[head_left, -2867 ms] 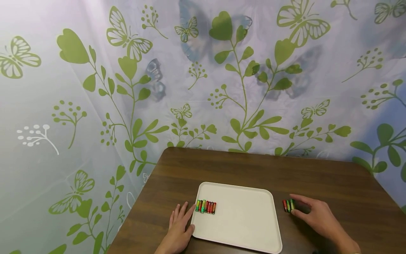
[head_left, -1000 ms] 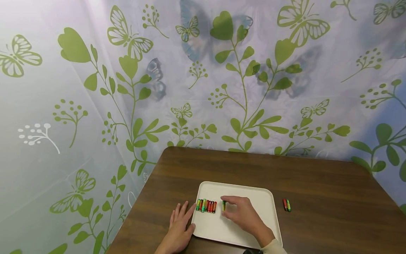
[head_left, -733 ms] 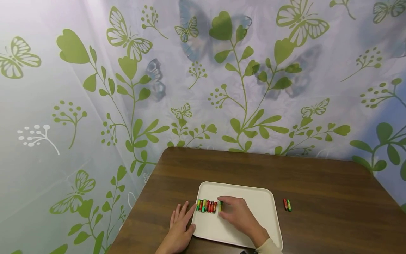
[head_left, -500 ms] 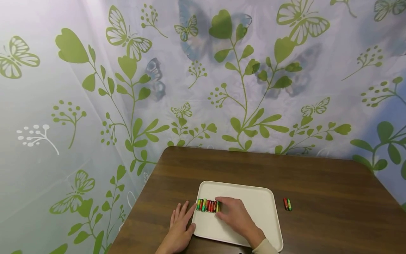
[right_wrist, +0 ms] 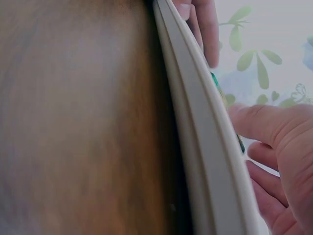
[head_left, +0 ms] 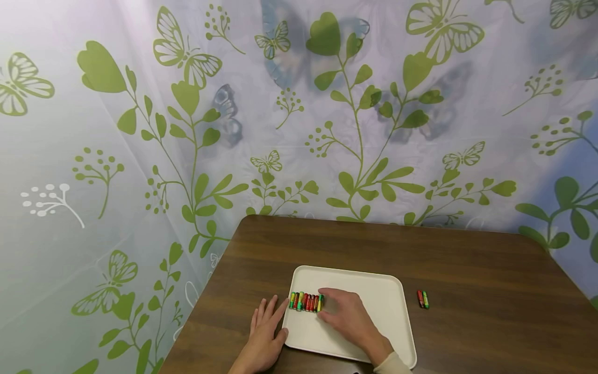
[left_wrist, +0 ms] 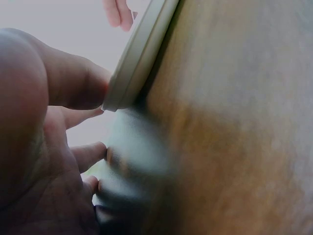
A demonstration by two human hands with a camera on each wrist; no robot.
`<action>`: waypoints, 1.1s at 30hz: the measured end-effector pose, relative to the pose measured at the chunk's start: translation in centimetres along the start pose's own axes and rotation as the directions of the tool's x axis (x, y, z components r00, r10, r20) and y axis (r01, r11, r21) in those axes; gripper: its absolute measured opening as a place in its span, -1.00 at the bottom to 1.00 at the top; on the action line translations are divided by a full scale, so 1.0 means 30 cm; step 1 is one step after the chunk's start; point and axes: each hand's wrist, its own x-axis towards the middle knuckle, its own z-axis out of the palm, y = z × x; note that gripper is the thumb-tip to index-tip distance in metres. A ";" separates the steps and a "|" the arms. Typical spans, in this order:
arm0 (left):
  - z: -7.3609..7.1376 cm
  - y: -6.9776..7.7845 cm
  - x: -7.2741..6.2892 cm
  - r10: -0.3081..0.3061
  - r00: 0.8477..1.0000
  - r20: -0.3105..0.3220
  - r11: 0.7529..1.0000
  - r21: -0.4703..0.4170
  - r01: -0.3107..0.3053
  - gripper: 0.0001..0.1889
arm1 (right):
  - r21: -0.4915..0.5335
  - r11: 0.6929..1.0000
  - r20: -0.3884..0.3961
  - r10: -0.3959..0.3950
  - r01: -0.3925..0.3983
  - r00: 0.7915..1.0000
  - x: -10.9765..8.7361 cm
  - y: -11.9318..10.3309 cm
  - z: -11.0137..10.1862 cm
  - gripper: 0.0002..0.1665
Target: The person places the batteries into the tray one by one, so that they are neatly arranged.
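Observation:
In the head view a row of several small red and green batteries point(head_left: 306, 302) lies side by side at the left of a cream tray point(head_left: 355, 340). My right hand point(head_left: 348, 314) is over the tray, holding a green-and-yellow battery point(head_left: 320, 303) by its ends between thumb and index finger, at the row's right end. My left hand point(head_left: 263, 332) lies with its fingers spread on the table, index finger and thumb touching the tray's left edge. In the left wrist view the left thumb point(left_wrist: 80, 83) meets the tray rim point(left_wrist: 139, 54).
Two more batteries point(head_left: 422, 299), one red and one green, lie on the brown wooden table point(head_left: 481, 291) right of the tray. Behind the table hangs a curtain point(head_left: 392, 171) printed with leaves and butterflies.
My right hand took a green battery from the group on the table's right, carried it left over the tray and brought it against the row's right end. My left hand has stayed in place.

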 end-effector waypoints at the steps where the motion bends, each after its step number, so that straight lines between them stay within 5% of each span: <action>1: 0.001 0.000 0.000 0.002 1.000 -0.003 1.000 -0.001 -0.002 -0.29 | 0.010 1.000 0.001 0.003 -0.003 1.000 -0.003 0.003 -0.006 -0.44; 16: 0.005 -0.008 -0.001 0.001 1.000 -0.001 1.000 -0.016 -0.001 -0.28 | 0.047 0.977 0.046 0.205 -0.207 0.978 -0.026 0.105 -0.194 -0.36; 33: 0.010 -0.014 0.002 0.018 1.000 -0.021 0.999 -0.032 -0.019 -0.29 | -0.015 0.964 0.055 0.267 -0.266 0.962 -0.094 0.235 -0.461 -0.30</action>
